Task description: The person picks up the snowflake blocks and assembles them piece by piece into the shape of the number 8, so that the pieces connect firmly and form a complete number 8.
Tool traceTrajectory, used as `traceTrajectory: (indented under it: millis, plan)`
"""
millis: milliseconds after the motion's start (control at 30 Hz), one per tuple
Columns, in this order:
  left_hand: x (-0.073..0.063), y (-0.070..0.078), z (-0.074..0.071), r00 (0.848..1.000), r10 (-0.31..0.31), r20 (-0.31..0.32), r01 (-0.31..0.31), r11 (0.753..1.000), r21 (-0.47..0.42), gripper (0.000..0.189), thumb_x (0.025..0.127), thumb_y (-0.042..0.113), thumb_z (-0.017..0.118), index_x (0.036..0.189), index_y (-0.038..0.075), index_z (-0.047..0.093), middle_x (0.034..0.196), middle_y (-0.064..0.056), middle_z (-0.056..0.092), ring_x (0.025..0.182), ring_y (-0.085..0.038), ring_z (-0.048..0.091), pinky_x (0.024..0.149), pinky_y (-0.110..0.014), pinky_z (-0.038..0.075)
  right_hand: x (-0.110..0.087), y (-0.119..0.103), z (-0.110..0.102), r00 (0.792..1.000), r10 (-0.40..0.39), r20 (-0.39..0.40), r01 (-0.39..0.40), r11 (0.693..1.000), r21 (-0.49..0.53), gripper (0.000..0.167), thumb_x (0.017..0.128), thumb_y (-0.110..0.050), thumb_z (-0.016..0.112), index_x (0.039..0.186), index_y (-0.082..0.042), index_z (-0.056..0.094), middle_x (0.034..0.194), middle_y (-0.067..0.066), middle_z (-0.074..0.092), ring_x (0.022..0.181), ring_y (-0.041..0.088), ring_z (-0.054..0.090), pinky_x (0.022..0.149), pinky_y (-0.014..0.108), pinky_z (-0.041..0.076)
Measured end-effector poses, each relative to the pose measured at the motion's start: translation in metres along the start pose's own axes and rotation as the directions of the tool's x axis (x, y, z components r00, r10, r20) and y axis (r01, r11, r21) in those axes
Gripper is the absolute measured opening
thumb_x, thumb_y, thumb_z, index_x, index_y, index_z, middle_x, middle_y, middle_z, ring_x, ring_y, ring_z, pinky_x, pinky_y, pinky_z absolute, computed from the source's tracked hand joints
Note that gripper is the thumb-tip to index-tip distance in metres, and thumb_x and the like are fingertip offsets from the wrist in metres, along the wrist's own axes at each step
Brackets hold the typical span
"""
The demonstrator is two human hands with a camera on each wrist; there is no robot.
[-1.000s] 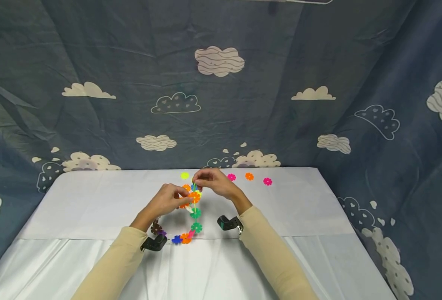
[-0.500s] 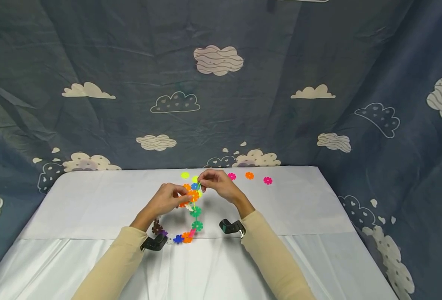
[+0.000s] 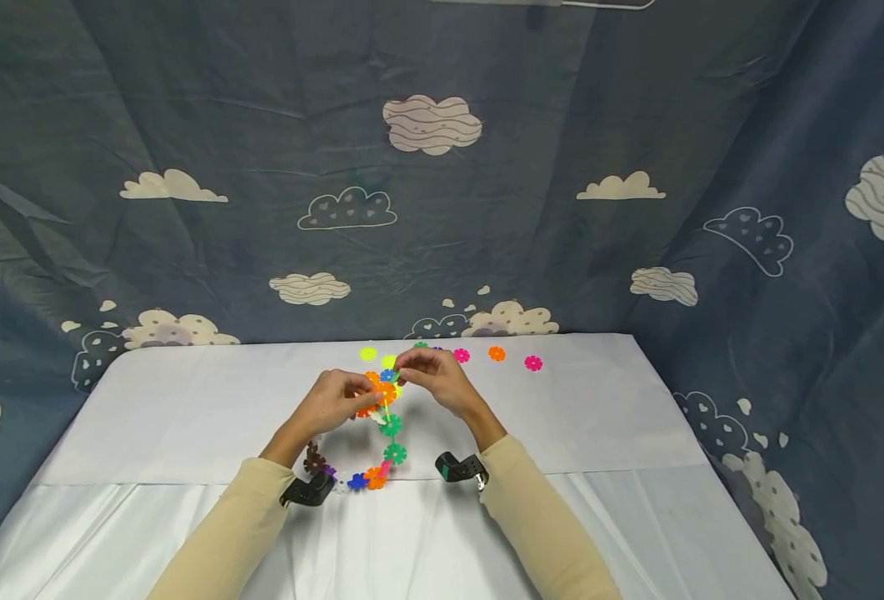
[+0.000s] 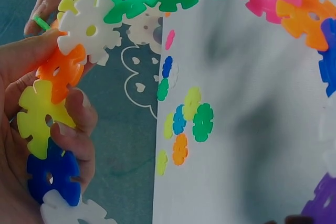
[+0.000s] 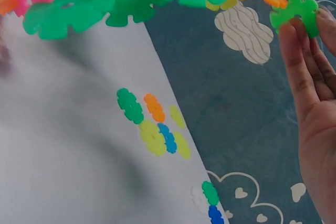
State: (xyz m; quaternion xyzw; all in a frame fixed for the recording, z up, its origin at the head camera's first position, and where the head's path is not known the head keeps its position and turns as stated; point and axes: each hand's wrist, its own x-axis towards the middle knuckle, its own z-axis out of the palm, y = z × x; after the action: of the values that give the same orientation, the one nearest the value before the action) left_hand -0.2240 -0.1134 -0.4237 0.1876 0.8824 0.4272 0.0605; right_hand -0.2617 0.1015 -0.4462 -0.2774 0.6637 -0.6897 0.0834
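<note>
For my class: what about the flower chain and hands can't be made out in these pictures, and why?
- Head view: part of the chain, hidden by the left hand.
- Head view: most of the light green flower, covered by the right hand.
- Left wrist view: the purple flower's full outline, cut off by the right and bottom edges.

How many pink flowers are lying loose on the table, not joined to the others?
2: in the head view, one pink flower is just beyond the right hand, and another pink flower is farther right, past an orange flower. That hand may hide more.
</note>
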Motion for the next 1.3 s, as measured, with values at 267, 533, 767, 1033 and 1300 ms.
traceTrajectory:
  millis: [267,533,767,1033,1300]
  plan:
    - [0.0,0.0,0.001,1.0,-0.031,-0.005,0.031,1.0,-0.001,0.016,0.09,0.022,0.069,0.088,0.006,0.072,0.071,0.001,0.065,0.053,-0.015,0.054,0.051,-0.028,0.045,-0.005,0.005,0.004,0.995,-0.07,-0.07,0.069,0.998,-0.011,0.017,0.086,0.005,0.066,0.101,0.014,0.065,0.105,0.026,0.06,0.086,0.016,0.064,0.081,0.028,0.055]
    - [0.001,-0.001,0.001,1.0,-0.023,-0.008,0.023,1.0,-0.02,0.016,0.09,0.021,0.068,0.087,0.006,0.072,0.073,0.0,0.065,0.053,-0.019,0.055,0.051,-0.029,0.045,-0.003,-0.004,0.007,0.995,-0.054,-0.086,0.05,0.998,-0.045,0.016,0.086,0.013,0.062,0.1,0.02,0.061,0.101,0.03,0.059,0.078,0.01,0.063,0.077,0.025,0.055]
    - [0.001,-0.001,0.0,1.0,-0.031,-0.001,0.031,0.999,-0.03,0.016,0.09,0.021,0.068,0.088,0.006,0.072,0.074,0.0,0.065,0.053,-0.017,0.054,0.051,-0.029,0.045,-0.007,-0.023,0.012,0.995,-0.03,-0.09,0.027,0.999,-0.037,0.016,0.087,0.012,0.062,0.1,0.021,0.06,0.095,0.021,0.063,0.076,0.01,0.062,0.075,0.023,0.054]
    - [0.001,0.0,0.001,0.999,-0.033,0.008,0.033,0.999,-0.025,0.015,0.09,0.019,0.068,0.088,0.005,0.072,0.072,0.0,0.064,0.052,-0.013,0.052,0.05,-0.027,0.042,-0.008,-0.026,0.011,0.997,-0.027,-0.075,0.024,0.999,-0.036,0.016,0.086,0.012,0.063,0.098,0.021,0.06,0.098,0.023,0.062,0.08,0.01,0.062,0.077,0.022,0.054]
    - [0.0,0.0,0.002,0.999,-0.045,-0.004,0.045,0.999,-0.031,0.014,0.09,0.019,0.068,0.088,0.005,0.072,0.073,0.0,0.064,0.052,-0.016,0.053,0.05,-0.027,0.043,-0.009,-0.028,0.014,0.997,-0.054,-0.063,0.047,0.993,-0.108,0.019,0.086,0.011,0.064,0.101,0.023,0.061,0.108,0.034,0.055,0.096,0.029,0.06,0.086,0.024,0.053]
